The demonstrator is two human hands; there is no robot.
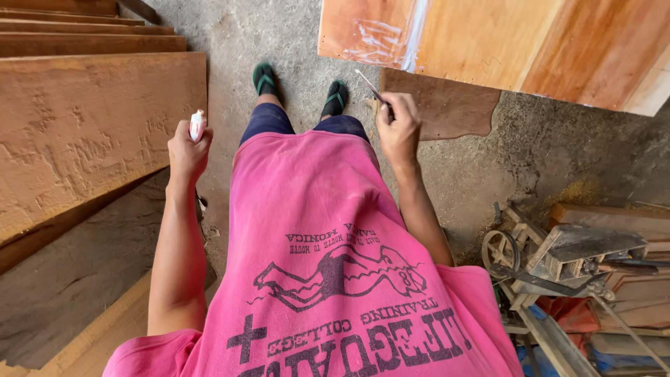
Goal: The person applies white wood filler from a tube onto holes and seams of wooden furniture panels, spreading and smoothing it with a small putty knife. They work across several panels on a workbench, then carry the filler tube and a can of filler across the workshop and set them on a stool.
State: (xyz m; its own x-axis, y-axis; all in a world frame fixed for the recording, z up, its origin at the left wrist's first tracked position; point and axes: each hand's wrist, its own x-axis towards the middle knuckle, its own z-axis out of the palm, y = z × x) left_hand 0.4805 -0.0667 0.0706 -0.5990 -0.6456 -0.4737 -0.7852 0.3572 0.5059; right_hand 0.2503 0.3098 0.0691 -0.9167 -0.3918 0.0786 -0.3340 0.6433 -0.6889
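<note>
The left hand (pixel 187 148) is covering most of the small white tube (pixel 197 125), leaving only its upper end showing. The right hand (pixel 398 128) is hiding the lower part of the thin stick (pixel 368 84); its kind is too small to tell. The top edge is cutting off the orange board (pixel 488 42), and the right edge is cropping the metal machine (pixel 558 262).

Dusty concrete floor (pixel 279 35) — sawdust (pixel 572 192), planks (pixel 84 119)

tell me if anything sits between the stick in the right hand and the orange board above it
Nothing visible does. The right hand holds the thin stick with its tip just below the orange board; only bare concrete floor shows in the gap. The left hand holds a small white tube off to the side.
</note>
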